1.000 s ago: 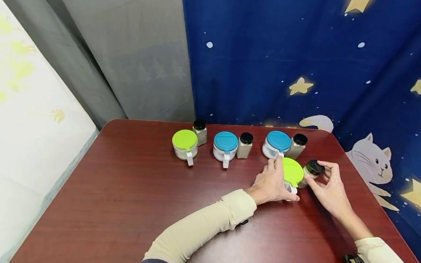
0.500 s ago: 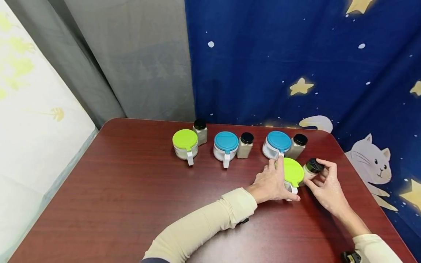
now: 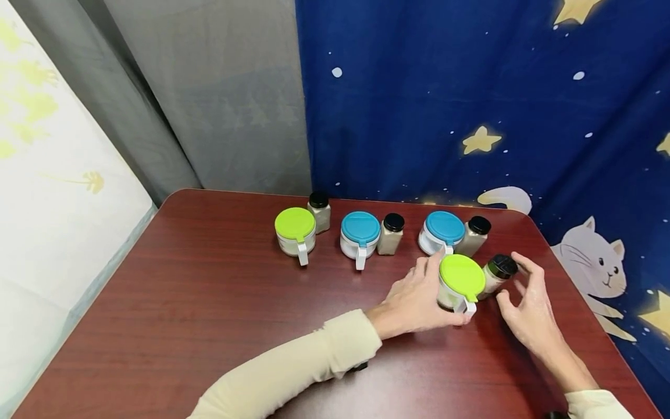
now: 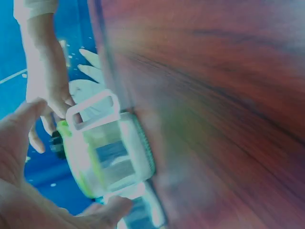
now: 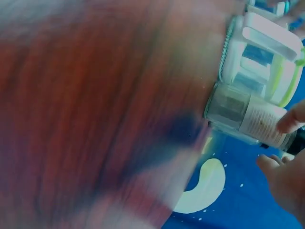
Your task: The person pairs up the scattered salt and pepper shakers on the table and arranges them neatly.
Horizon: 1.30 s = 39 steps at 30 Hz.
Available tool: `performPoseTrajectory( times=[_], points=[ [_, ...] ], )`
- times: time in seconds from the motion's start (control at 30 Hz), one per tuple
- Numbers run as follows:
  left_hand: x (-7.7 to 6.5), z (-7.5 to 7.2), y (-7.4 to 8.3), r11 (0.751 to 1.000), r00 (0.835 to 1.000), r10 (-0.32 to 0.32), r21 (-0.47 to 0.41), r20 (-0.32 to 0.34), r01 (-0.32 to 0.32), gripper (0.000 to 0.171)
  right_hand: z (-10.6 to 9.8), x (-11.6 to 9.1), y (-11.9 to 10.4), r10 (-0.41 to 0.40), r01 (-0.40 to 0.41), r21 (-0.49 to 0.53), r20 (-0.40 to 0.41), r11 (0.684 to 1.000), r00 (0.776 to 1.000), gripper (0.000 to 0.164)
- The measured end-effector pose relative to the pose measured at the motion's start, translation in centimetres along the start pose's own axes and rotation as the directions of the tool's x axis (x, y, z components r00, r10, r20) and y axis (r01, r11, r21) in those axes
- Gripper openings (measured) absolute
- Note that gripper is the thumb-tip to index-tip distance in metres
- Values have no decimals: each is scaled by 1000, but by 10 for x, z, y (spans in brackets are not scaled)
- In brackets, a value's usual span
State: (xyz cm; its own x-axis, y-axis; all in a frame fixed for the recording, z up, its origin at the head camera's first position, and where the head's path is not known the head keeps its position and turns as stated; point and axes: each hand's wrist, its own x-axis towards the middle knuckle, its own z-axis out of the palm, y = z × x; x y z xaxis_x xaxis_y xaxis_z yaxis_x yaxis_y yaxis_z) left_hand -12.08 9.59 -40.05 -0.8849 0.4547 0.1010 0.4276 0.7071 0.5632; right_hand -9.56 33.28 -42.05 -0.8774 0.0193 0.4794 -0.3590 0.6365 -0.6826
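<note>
A seasoning jar with a lime-green lid point(image 3: 462, 275) and a white handle stands at the right of the table. Just left of it is my left hand point(image 3: 416, 294), fingers and thumb spread loosely around the jar's near side. The jar's clear body point(image 4: 114, 160) shows in the left wrist view. Against the jar's right side stands a glass spice bottle point(image 3: 494, 274) with a black cap; its label point(image 5: 264, 121) shows in the right wrist view. My right hand point(image 3: 531, 308) is just right of the bottle, thumb and fingers parted, with a gap to the cap.
Behind stand a blue-lidded jar point(image 3: 445, 228) and a black-capped bottle point(image 3: 473, 235). Further left are another blue-lidded jar point(image 3: 360, 233) with a bottle point(image 3: 390, 234), and a green-lidded jar point(image 3: 295, 230) with a bottle point(image 3: 319, 212). A starry blue curtain point(image 3: 398, 105) hangs behind the table point(image 3: 209, 302).
My left hand has drawn back left from the green-lidded jar, uncovering more of it. My right fingers have let go of the spice bottle and moved slightly right. Jar and bottle stay together.
</note>
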Motion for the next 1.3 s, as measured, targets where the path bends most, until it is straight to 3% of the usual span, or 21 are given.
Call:
performPoseTrajectory(
  times=[0.1,0.23,0.47,0.63,0.8,1.07,1.2,1.3],
  points=[
    [-18,-22,-8,995,996,71,-64,-51,-75,98,-2,-2,-8,-45,44,-16,-91,999,995,71],
    [-39,-48,-19,985,989,113,-117,-92,-123,83,-6,-4,-21,-118,117,-19,-200,993,973,55],
    [-64,-84,-56,980,975,172,-74,-140,-183,72,-11,-9,-46,-135,126,-55,-212,990,968,45],
    [-76,-101,-83,987,961,138,-50,-241,-154,66,-6,-11,-74,-167,165,-29,-269,986,949,41],
    [-87,-114,-108,990,947,88,-75,-309,-117,64,0,-7,-97,-179,197,53,-242,979,954,42],
    [-107,-136,-154,993,937,-15,-114,-348,-26,68,14,-11,-84,-195,206,71,-141,976,971,58],
    [-116,-144,-171,990,929,-34,-138,-367,-18,71,23,-14,-85,-224,234,105,-99,966,969,60],
    [-118,-148,-180,987,934,-67,-159,-351,11,79,29,-13,-91,-233,239,136,-61,961,971,62]
  ],
)
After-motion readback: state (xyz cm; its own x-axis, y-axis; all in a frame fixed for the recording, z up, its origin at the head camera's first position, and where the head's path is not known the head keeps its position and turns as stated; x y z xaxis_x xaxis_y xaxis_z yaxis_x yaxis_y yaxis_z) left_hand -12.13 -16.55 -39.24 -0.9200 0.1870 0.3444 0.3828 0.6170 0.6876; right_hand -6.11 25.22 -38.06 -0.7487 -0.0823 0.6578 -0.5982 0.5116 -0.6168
